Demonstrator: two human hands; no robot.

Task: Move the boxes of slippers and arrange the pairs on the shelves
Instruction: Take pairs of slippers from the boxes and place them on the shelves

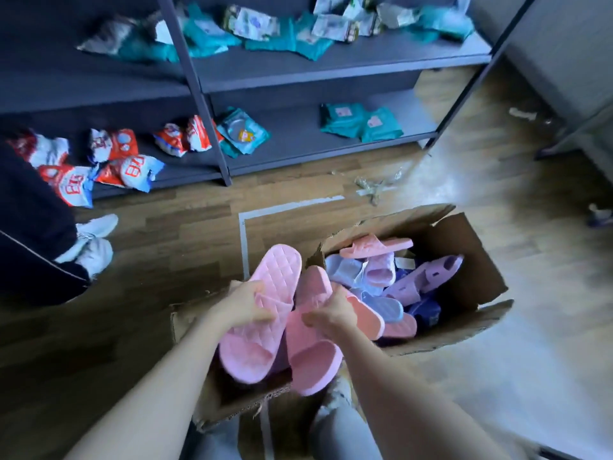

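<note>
My left hand (pixel 247 305) grips one pink slipper (pixel 275 270) by its strap, and my right hand (pixel 328 313) clutches the second slipper (pixel 311 356), both over the near end of the box (pixel 477 270). I'd square the soles together before lifting toward the shelves (pixel 298 68) ahead. The print on the red packets (pixel 132 171) beyond my left hand is too blurred to read.

A pale pink quilted slipper (pixel 277 270) is held footbed up, at its strap, in the left hand (pixel 247 303); a matching pink slipper (pixel 313 356) is gripped touching it in the right hand (pixel 331 313); just beyond the right hand, lilac, pale blue and salmon slippers (pixel 428 277) are heaped in an open, torn cardboard box (pixel 471 260); grey shelves (pixel 298 73) are set well beyond both hands.
</note>
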